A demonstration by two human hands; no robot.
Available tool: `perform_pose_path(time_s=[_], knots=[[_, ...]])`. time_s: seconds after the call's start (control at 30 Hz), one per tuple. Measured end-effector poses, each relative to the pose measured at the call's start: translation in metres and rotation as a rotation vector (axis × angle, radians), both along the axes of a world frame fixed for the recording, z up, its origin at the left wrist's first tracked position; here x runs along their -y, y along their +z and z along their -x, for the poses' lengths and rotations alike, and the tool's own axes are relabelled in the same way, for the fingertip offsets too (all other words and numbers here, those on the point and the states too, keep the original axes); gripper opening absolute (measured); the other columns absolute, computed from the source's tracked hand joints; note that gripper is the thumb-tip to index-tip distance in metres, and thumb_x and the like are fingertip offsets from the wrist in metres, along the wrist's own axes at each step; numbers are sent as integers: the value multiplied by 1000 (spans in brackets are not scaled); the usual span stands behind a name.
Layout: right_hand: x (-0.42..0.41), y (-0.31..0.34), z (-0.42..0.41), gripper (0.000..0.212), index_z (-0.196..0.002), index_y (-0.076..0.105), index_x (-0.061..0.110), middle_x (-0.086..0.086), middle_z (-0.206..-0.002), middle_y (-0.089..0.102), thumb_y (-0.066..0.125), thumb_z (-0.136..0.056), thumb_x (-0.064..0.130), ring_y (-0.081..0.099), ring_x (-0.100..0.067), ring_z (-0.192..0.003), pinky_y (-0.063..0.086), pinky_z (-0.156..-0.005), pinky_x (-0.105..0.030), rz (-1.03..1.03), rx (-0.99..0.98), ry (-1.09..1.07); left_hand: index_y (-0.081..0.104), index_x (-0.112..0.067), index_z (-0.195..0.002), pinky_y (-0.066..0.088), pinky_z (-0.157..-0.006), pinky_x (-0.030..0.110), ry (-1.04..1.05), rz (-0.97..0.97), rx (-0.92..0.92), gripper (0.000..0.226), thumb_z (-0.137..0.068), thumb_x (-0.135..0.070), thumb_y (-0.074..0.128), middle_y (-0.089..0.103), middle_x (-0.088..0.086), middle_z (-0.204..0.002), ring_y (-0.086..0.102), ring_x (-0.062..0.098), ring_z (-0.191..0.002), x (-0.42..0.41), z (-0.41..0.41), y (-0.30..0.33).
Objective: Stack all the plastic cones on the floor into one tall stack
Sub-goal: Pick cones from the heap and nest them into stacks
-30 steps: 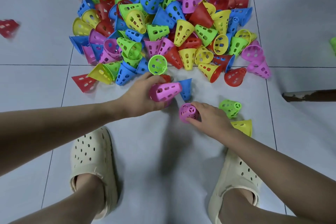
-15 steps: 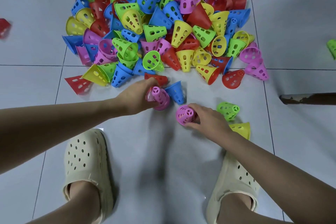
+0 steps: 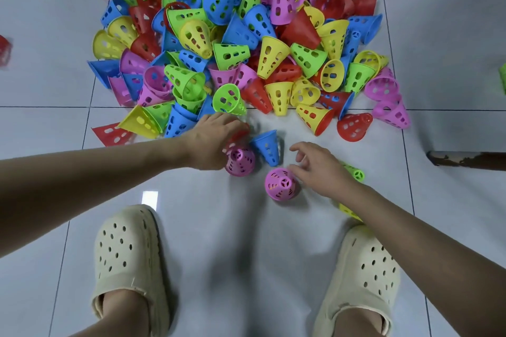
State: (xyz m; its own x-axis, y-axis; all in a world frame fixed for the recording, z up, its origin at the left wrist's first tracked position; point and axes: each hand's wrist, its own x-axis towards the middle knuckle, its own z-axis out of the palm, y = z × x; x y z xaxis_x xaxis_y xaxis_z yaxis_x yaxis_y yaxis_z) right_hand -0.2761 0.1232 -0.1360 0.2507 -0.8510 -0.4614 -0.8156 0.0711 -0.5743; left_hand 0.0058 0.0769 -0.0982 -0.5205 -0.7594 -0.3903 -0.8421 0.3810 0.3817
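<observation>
A big pile of perforated plastic cones in red, blue, green, yellow and pink lies on the tiled floor ahead. Two pink cones stand upright in front of it, one beside my left hand and one just left of my right hand. My left hand reaches over a red cone, its fingers blurred and extended, its heel next to the first pink cone. My right hand hovers with fingers spread and holds nothing. A blue cone stands between the hands.
A green cone and a yellow cone lie partly under my right forearm. My two cream clogs stand near the bottom. A dark wooden piece juts in at the right. Stray cones lie at the far left and far right.
My left hand turned its pink cone upright, set it on the floor and moved its fingers toward the red cone. My right hand let go of the other pink cone and opened.
</observation>
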Motion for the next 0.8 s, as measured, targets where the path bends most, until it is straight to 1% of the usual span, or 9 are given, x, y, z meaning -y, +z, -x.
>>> perform_pose_path(time_s=[0.1,0.17,0.27,0.33,0.47,0.57,0.63,0.7,0.8], knots=[[10,-5,-18,52,-130,52,22,7,-108,51,70,-87,44,57,-14,-92,52,-86,-39,-27,3,9,50,-22,-142,50,-95,44,53,-68,51,56,-92,-44,60,59,8,-127,57,31,-115,16,1,4],[17,-11,-29,53,-126,54,20,8,-103,50,73,-84,48,54,-13,-92,49,-79,-34,-31,4,22,55,-26,-132,54,-85,41,67,-87,195,49,-93,-55,55,62,3,-118,61,28,-105,21,2,0],[29,-18,-46,36,-90,52,30,13,-79,48,78,-78,51,50,-11,-72,34,-58,-26,-24,17,8,57,-18,-111,53,-73,36,85,-85,409,44,-96,-58,49,58,1,-95,56,24,-85,23,5,-8],[41,-18,-54,40,-77,43,34,15,-72,47,80,-77,48,49,-9,-66,29,-53,-24,-26,38,-22,58,-16,-108,55,-75,38,73,-85,434,45,-99,-57,43,54,1,-89,56,25,-83,25,7,-10],[56,-20,-59,31,-95,54,25,13,-80,59,78,-82,40,62,-11,-78,48,-65,-29,-1,117,-40,62,-15,-117,49,-70,32,15,-111,465,46,-101,-53,41,62,6,-95,61,28,-86,23,1,-8],[50,-10,-50,19,-89,58,27,17,-73,58,76,-87,33,57,6,-64,40,-59,-14,2,256,-148,61,-15,-119,53,-72,33,-32,-156,510,46,-98,-53,46,66,6,-104,65,28,-92,11,-15,-10],[42,-3,-41,13,-85,61,30,13,-69,60,72,-91,35,56,2,-60,42,-56,-23,33,324,-208,60,-16,-117,53,-68,33,-24,-167,507,44,-95,-54,53,66,4,-100,62,24,-85,1,-28,-14],[34,3,-31,15,-93,67,23,6,-69,60,67,-93,38,58,-12,-64,47,-60,-36,65,342,-279,60,-18,-115,53,-67,34,27,-157,448,44,-92,-55,58,66,3,-101,62,23,-86,-7,-36,-18],[23,16,-17,11,-100,69,25,14,-68,62,71,-91,30,56,-5,-62,45,-63,-30,86,430,-399,60,-20,-112,47,-65,30,167,-157,262,42,-88,-55,65,65,1,-101,61,21,-85,-10,-35,-14]])
